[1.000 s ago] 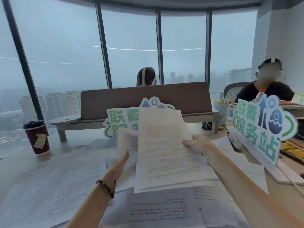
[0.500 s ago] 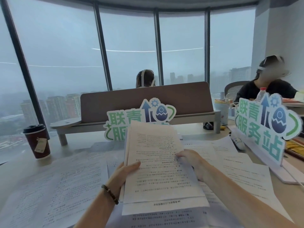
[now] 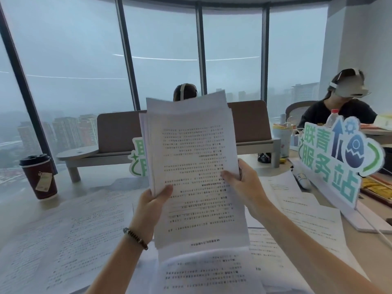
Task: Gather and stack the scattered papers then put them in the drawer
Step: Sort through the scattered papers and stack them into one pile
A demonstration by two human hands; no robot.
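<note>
Paper stack [image 3: 195,166] upright between both hands' grip.

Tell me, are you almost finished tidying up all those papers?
Not yet. Done: several sheets are gathered into one stack of papers. In hand: the left hand and right hand hold that stack upright above the desk, one at each side edge. Left: loose sheets lie on the left, more sheets on the right. No drawer is in view.
</note>
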